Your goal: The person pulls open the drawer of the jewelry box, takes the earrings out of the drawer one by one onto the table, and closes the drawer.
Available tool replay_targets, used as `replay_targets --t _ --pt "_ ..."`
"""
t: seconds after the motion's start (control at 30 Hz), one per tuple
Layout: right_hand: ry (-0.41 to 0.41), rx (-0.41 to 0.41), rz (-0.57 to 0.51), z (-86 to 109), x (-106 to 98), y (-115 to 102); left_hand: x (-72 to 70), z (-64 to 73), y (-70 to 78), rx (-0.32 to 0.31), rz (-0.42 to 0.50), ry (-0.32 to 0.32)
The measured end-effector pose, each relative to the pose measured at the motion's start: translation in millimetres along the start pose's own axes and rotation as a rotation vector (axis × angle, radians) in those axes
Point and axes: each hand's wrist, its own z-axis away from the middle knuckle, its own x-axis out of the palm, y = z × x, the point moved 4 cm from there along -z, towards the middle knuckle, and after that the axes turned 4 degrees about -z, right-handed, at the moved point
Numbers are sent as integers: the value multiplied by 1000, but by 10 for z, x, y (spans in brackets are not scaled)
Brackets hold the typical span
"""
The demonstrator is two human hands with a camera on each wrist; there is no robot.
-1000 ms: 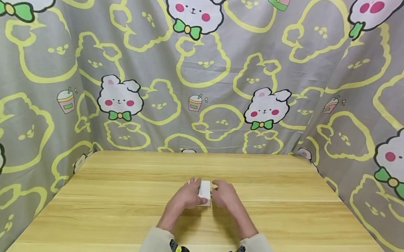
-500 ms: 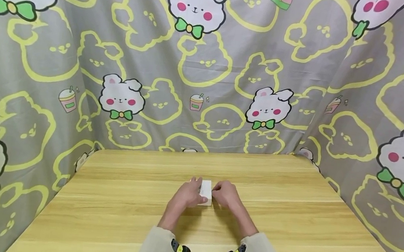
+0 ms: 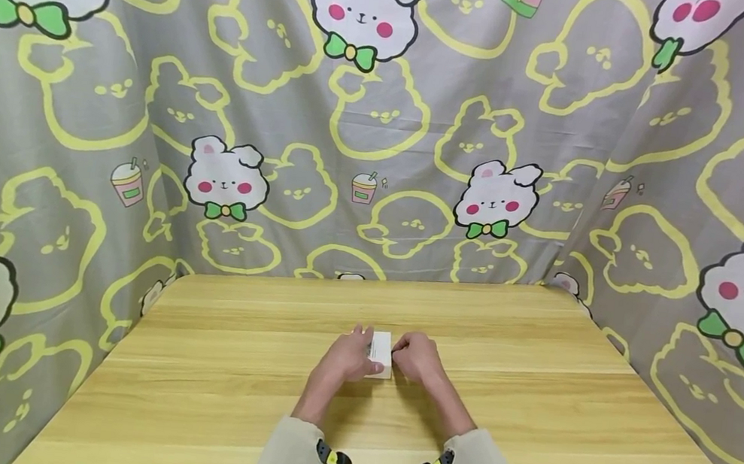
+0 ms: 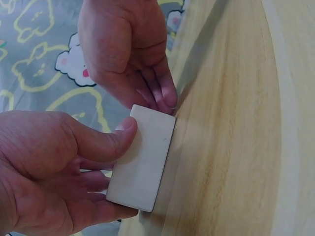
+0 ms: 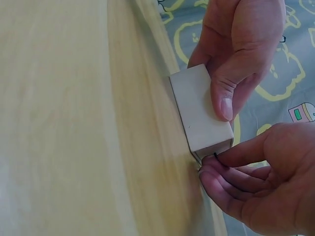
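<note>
A small white box (image 3: 382, 346) with printing on its top sits near the middle of the table. My left hand (image 3: 347, 356) grips it from the left, thumb on the near side and fingers round the far side. Close against the box's right end is my right hand (image 3: 418, 358), fingers curled. In the right wrist view, its thumb and fingertips pinch a small black tab (image 5: 215, 156) at the end of the box (image 5: 199, 108); most of the tab is hidden. A plain white side of the box (image 4: 143, 157) faces the left wrist view.
The wood-grain table (image 3: 225, 398) stretches out around both hands. Behind it and along both sides hangs a grey curtain (image 3: 381, 142) with cartoon rabbits. Black wrist cameras are strapped over the sleeves (image 3: 290, 454).
My right hand's fingers have curled in at the box's right end; a second ago its index finger was more extended. The left hand keeps its hold and the box stays in place.
</note>
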Motion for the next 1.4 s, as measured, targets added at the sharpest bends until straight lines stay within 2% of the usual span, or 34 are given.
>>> replay_targets --t 0.2,0.4,0.7,0.97,1.4 --pt "10 7 -16 3 0 19 15 -29 -13 3 -5 32" --pt "25 18 -37 1 -11 27 19 -39 -18 5 -23 27" --pt "64 -9 -21 -22 1 48 8 -47 -36 8 -22 25" --pt "29 43 -85 -10 -23 64 16 -52 -40 -5 3 18" --pt "27 42 -85 -16 -65 83 14 -57 -40 7 -10 38"
